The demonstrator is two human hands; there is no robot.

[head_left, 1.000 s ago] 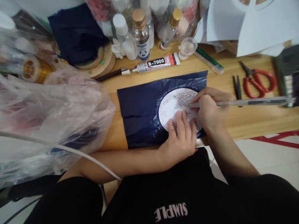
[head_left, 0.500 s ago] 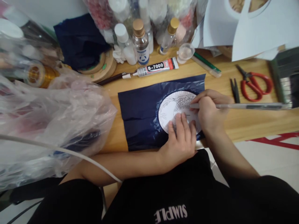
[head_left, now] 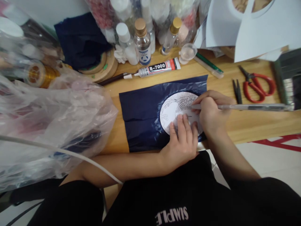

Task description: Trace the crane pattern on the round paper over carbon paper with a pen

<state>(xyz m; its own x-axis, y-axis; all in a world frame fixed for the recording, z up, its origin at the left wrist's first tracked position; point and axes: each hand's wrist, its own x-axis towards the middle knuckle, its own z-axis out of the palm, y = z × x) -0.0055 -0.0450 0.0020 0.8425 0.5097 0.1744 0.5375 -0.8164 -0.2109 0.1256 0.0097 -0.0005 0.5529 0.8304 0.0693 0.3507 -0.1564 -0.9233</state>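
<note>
A round white paper (head_left: 169, 109) printed with fine black line art lies on a dark blue sheet (head_left: 138, 116), which is creased and shiny around the circle. My left hand (head_left: 182, 141) rests flat on the lower part of the paper, its fingers a little spread. My right hand (head_left: 210, 113) is closed around a pen (head_left: 254, 107) with a clear barrel. The pen's tip points left onto the patterned part of the paper, and its back end reaches out to the right. Whether the tip touches the paper I cannot tell.
Behind the sheet lie a B-7000 glue tube (head_left: 160, 67) and a green-and-clear stick (head_left: 209, 64). Small bottles (head_left: 143, 44) stand at the back. Red-handled pliers (head_left: 257, 84) and black tweezers (head_left: 237, 91) lie right. Plastic bags (head_left: 77, 113) crowd the left, crossed by a white cable (head_left: 89, 159).
Both hands keep almost the same place on the paper, and the pen is still in my right hand. The view has shifted very slightly.
</note>
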